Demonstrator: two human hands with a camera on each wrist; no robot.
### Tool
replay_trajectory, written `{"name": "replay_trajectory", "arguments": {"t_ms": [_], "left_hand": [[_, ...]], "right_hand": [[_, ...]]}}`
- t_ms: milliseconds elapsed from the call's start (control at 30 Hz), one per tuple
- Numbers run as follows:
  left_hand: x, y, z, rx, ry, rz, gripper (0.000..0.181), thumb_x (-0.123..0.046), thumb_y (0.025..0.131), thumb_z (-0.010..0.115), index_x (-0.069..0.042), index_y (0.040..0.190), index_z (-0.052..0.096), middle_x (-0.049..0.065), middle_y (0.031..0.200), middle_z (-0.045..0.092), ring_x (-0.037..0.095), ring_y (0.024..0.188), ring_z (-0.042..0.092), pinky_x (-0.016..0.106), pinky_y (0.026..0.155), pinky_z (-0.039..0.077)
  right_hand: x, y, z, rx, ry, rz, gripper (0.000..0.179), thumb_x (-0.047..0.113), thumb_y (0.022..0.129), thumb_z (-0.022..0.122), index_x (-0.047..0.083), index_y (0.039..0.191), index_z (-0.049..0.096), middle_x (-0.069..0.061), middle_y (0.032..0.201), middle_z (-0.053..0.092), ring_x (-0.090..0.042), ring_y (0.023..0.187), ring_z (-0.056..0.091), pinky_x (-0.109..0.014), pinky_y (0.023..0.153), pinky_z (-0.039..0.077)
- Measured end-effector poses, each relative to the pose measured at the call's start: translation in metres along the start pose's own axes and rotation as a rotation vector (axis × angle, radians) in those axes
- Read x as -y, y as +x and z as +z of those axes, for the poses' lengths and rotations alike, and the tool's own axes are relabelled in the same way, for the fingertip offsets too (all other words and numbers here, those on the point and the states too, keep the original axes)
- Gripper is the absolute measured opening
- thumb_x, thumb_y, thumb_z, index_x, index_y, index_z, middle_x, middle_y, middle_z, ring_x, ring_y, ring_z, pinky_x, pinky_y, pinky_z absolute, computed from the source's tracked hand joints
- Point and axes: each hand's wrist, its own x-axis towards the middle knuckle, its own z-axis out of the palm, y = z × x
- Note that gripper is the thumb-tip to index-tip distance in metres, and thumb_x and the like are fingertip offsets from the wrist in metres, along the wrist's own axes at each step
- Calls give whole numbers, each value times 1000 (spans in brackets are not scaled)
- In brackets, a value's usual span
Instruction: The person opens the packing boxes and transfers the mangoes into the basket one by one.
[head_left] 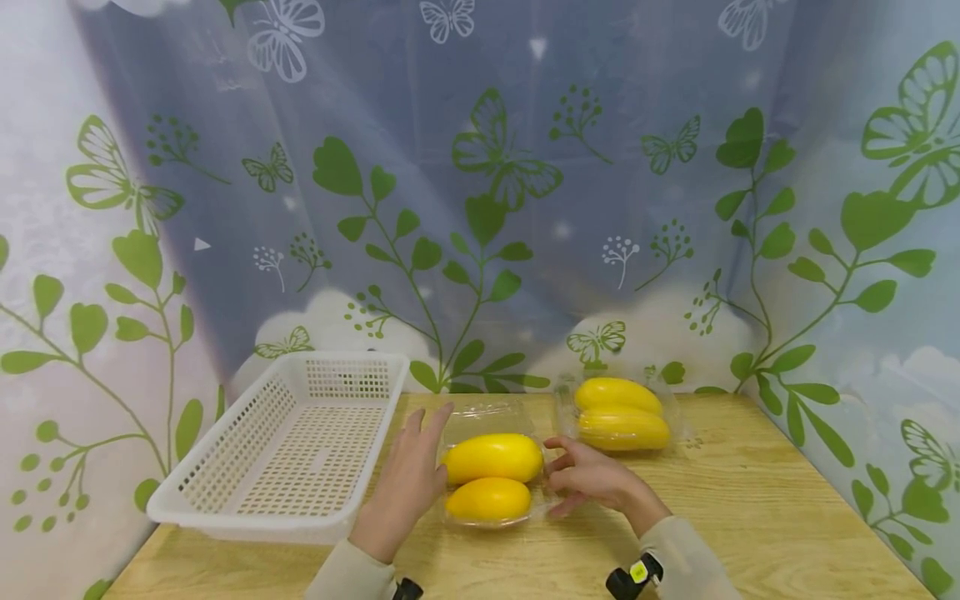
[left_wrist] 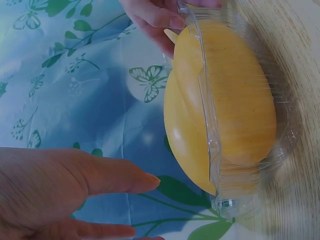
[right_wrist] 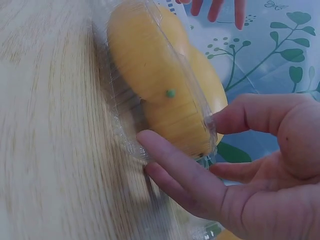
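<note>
Two plump yellow fruits (head_left: 492,458), mango-like in shape, lie one behind the other in a clear plastic clamshell box (head_left: 491,523). Its transparent lid (head_left: 486,417) stands back, raised behind them. My left hand (head_left: 408,479) is at the box's left side, fingers spread; in the left wrist view its thumb (left_wrist: 120,175) is apart from the box. At the right end, my right hand (head_left: 592,479) has loosely bent fingers. In the right wrist view its fingertips (right_wrist: 150,140) are against or very near the box's rim and side; firm contact cannot be told.
Left of the box is a white perforated plastic basket (head_left: 168,500) with nothing in it. Behind my right hand, a second clear box (head_left: 566,408) holds two similar yellow fruits (head_left: 622,427). The wooden table (head_left: 750,517) meets a leaf-and-butterfly patterned curtain (head_left: 525,250).
</note>
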Motion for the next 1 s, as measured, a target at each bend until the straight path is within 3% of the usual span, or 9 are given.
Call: {"name": "replay_trajectory", "arguments": {"t_ms": [433, 800, 1000], "left_hand": [[-2, -1, 1, 13, 9, 17, 74, 10, 83, 75, -11, 150, 51, 35, 149, 47, 53, 127, 56, 64, 94, 55], [-13, 6, 5, 106, 33, 50, 63, 3, 77, 81, -6, 137, 63, 29, 141, 57, 48, 121, 60, 58, 83, 59], [-21, 18, 7, 166, 56, 87, 60, -3, 77, 85, -3, 133, 65, 25, 132, 63, 42, 115, 63, 54, 87, 59]], "right_hand": [[2, 1, 5, 9, 36, 12, 83, -5, 87, 60, -6, 159, 17, -39, 145, 35, -40, 119, 58, -50, 81, 64], [4, -2, 9, 2, 46, 27, 85, -7, 87, 58, -5, 160, 14, -40, 145, 32, -42, 121, 58, -51, 81, 64], [6, -3, 8, -10, 25, 25, 86, -8, 87, 58, -3, 161, 13, -40, 145, 33, -42, 120, 59, -50, 79, 65]]}}
